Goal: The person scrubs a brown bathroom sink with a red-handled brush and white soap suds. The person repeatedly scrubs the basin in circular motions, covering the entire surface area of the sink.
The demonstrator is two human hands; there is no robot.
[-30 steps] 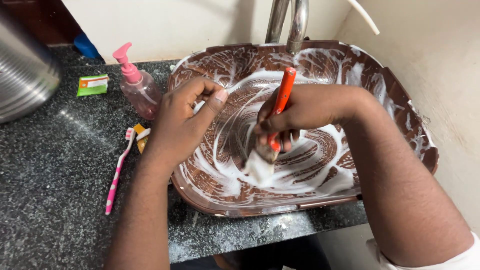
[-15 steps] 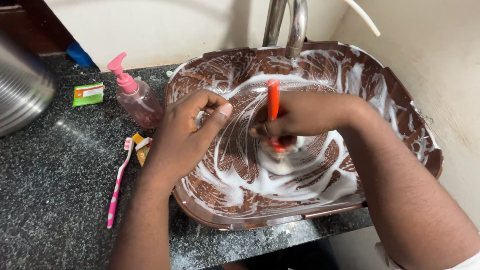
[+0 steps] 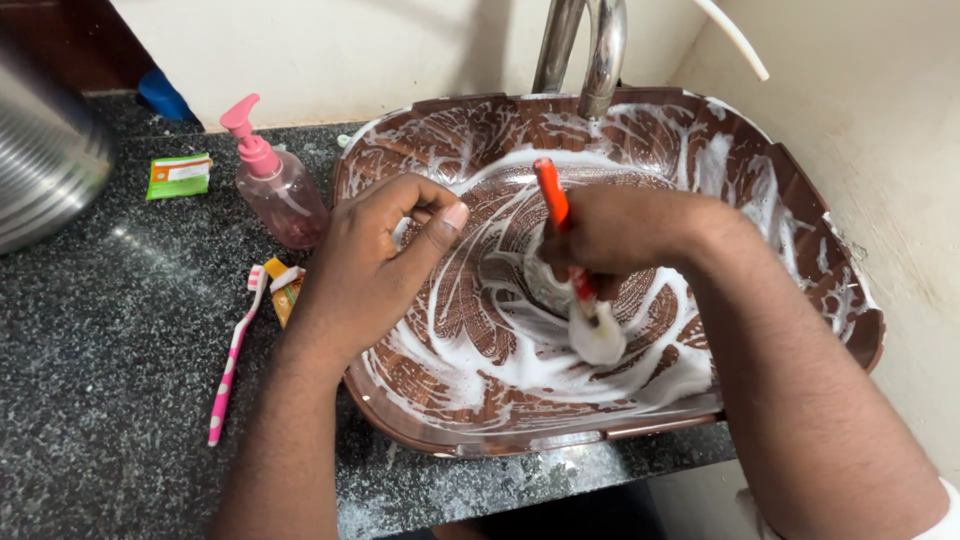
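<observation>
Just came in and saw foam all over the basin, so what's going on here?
A person is scrubbing a brown wood-patterned sink with an orange-handled brush. The right hand grips the brush handle, with its foamy head pressed low in the bowl. The left hand rests on the sink's left rim. White lather streaks most of the bowl. On the dark counter beside it lie a pink toothbrush and stands a pink pump bottle.
</observation>
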